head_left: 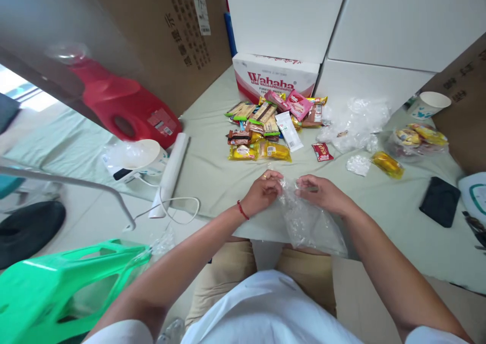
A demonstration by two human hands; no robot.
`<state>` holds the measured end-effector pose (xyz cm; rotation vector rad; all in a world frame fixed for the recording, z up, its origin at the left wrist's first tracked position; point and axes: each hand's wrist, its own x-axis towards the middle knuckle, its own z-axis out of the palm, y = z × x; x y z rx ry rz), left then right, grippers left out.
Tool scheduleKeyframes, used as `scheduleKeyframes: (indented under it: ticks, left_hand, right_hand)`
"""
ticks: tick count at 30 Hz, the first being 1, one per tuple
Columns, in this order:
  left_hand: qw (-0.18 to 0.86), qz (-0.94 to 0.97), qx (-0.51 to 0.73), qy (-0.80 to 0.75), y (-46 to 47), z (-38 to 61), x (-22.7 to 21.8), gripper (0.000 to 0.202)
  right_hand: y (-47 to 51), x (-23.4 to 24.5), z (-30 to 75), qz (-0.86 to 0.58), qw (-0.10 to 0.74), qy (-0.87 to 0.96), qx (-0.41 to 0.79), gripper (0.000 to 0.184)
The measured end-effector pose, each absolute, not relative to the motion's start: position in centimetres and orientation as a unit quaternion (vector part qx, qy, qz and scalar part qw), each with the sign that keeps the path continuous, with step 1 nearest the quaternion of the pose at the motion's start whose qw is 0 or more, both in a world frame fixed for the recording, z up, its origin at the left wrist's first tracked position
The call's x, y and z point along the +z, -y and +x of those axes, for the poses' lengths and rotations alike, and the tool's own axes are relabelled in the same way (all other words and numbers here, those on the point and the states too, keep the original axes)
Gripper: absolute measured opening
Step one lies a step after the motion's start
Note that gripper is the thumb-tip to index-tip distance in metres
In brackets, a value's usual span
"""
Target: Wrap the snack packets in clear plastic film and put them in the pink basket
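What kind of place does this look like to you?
Possibly a storage corner or back room, though I can't be sure: a big brown cardboard box and a Wahaha carton stand beside heaped wrapped snacks.

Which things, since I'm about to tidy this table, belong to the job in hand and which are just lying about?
In the job:
clear plastic bag, held by left hand and right hand
heaped wrapped snacks, probably

Apparently just lying about:
red bottle
white roll
paper cup at far right
flat black item
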<state>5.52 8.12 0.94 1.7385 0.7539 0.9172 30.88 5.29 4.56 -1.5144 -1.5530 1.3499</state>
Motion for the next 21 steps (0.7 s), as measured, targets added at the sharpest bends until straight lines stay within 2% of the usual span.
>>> scheduleKeyframes:
  ticks: [2,6,11,17,21]
  left_hand:
    - [0.499,0.720,0.376,-0.301,-8.1,5.6,1.0,0.014]
    - [0.510,0.720,0.364,-0.299,-8.7,4.2,1.2,0.013]
    - [0.484,0.744,0.319,-0.332,-10.5,0.9,1.4,0.011]
    - [0.341,0.793,0.208,-0.460,-13.1,-2.9,1.9,0.032]
    - [0.155,0.714,0.263,-0.630,-12.9,-2.0,5.0,0.032]
  right_hand:
    - [-5.7,4.2,30.5,-0.578,0.304,0.574,0.495,0.039]
    - [-7.1,3.2,32.5,-0.593,0.362,0.457,0.556,0.042]
    - [-8.5,3.0,35.7,-0.620,0.357,0.345,0.607,0.043]
    - [-10.6,3.5,36.9,-0.683,0.330,0.362,0.541,0.032]
    - [-11.9,4.5,36.6,-0.691,0.328,0.408,0.499,0.028]
